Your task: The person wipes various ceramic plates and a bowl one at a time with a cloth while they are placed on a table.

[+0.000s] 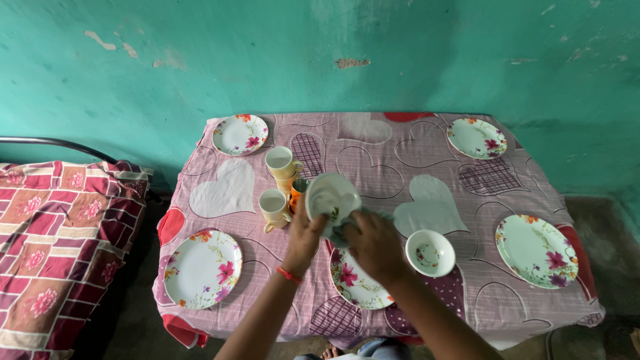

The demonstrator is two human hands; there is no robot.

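My left hand (303, 235) holds a small white floral bowl (331, 197) tilted up above the table, gripping its lower left rim. My right hand (375, 245) presses a pale green cloth (341, 233) against the bowl's lower right side. Both hands hover over a floral plate (353, 281) near the table's front edge. A second small white bowl (430, 253) stands just right of my right hand. Left of the held bowl stand two cream mugs (275, 206) and an orange cup (297, 191), partly hidden behind the bowl.
The table wears a pink heart-patterned cloth (427, 200). Floral plates lie at the front left (203, 268), back left (240, 134), back right (477, 138) and right (537, 251). A bed with a red patchwork cover (57, 240) stands at the left. A teal wall rises behind.
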